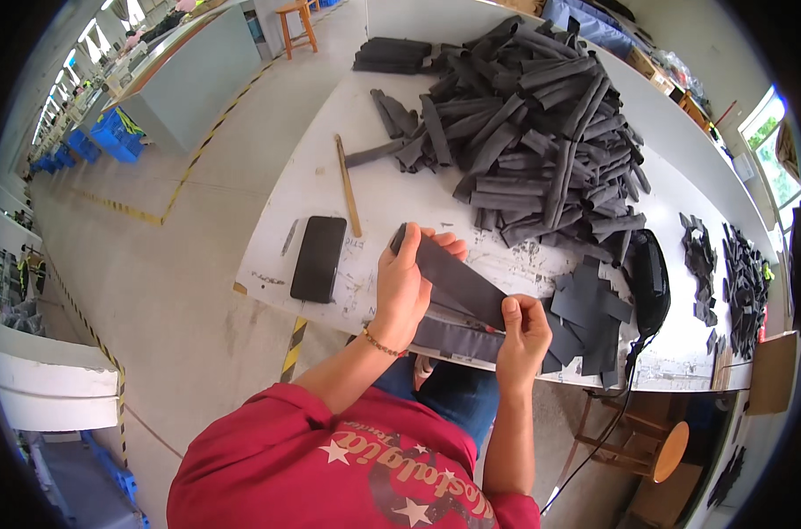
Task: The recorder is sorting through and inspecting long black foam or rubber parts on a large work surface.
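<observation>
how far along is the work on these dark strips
Done, it seems: a small stack of flat pieces lies beside the right hand. In hand: the left hand and right hand hold one dark strip at its ends. Left: the big pile of rolled strips behind.

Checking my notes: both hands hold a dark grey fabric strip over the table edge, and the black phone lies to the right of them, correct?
Not quite: in the head view the black phone lies left of the hands. Left hand and right hand do hold the dark grey fabric strip.
</observation>
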### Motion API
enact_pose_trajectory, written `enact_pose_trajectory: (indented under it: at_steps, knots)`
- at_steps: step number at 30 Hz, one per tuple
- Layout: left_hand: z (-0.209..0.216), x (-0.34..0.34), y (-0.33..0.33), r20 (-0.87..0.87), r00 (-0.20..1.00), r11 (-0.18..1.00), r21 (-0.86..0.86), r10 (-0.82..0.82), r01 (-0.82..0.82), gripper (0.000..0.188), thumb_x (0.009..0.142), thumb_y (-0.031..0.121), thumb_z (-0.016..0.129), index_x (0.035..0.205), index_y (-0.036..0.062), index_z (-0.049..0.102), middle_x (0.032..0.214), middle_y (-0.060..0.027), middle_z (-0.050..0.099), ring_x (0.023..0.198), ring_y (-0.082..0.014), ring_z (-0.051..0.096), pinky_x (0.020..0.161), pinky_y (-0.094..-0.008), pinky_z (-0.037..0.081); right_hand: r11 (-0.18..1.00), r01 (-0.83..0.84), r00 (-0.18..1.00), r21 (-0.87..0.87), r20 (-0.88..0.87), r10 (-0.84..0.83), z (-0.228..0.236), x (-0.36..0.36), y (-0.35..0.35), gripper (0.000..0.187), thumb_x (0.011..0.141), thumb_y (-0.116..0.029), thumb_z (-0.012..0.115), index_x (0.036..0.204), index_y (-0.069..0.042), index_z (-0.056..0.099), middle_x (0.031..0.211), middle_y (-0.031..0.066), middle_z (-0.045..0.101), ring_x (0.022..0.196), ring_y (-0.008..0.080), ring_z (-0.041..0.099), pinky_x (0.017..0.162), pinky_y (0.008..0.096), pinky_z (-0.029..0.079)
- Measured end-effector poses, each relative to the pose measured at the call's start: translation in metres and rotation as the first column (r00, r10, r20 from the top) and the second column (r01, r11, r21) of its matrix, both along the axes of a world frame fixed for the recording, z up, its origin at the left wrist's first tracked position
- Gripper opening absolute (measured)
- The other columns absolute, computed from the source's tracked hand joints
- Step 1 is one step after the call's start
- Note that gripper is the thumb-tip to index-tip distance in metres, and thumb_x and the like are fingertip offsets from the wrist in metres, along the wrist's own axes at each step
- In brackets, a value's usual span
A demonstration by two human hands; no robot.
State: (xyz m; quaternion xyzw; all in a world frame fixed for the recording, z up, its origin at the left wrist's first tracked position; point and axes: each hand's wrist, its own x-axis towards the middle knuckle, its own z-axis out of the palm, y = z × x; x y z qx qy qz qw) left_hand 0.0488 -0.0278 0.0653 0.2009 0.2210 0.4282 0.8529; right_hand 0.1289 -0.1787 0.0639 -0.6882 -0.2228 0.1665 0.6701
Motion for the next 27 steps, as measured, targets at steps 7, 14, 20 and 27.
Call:
enact_pose_trajectory:
  at_steps: [7,14,20,27]
  knots:
    - [-0.013,-0.001,-0.005,-0.110,0.993,0.999,-0.009,0.038,-0.039,0.030,0.099,0.030,0.055,0.098,0.0005,0.049,0.091,-0.0194,0.066,0.082,-0.0314,0.068,0.079,-0.0454,0.057,0.986,-0.156,0.980,-0.061,-0.132,0.147,-0.004,-0.003,-0.012,0.020,0.094,-0.011,0.062,0.105,0.003,0.054,0.069,0.0030,0.059,0.057,0.0085,0.053,0.054,0.0216,0.044]
    - [-0.016,-0.037,-0.018,-0.468,0.883,0.923,0.322,-0.037,0.209,0.027,0.098,0.024,0.058,0.086,-0.0006,0.058,0.089,-0.0107,0.066,0.072,-0.0216,0.062,0.069,-0.0325,0.050,0.967,-0.216,0.956,-0.134,-0.232,0.181,0.001,0.015,-0.048,0.027,0.092,-0.004,0.060,0.115,0.003,0.048,0.067,0.0039,0.056,0.056,0.0083,0.051,0.051,0.0217,0.040]
    - [-0.068,-0.068,-0.040,-0.487,0.663,0.350,0.873,0.568,0.341,0.023,0.070,0.011,0.082,0.072,0.0055,0.059,0.088,-0.0055,0.056,0.089,-0.0251,0.051,0.074,-0.0352,0.042,0.862,-0.189,0.981,-0.471,-0.127,0.146,-0.030,0.007,-0.077,0.034,0.085,-0.005,0.066,0.115,-0.002,0.051,0.057,0.0027,0.052,0.050,0.0109,0.049,0.048,0.0271,0.039]
    - [-0.065,-0.058,-0.018,-0.398,0.591,0.237,0.913,0.702,0.333,0.024,0.070,0.013,0.081,0.082,0.0087,0.061,0.098,-0.0091,0.057,0.096,-0.0306,0.053,0.083,-0.0397,0.043,0.689,0.120,0.937,-0.715,0.311,0.160,-0.035,0.007,-0.071,0.039,0.086,-0.020,0.071,0.117,-0.007,0.052,0.058,0.0124,0.055,0.053,0.0318,0.056,0.054,0.0426,0.042]
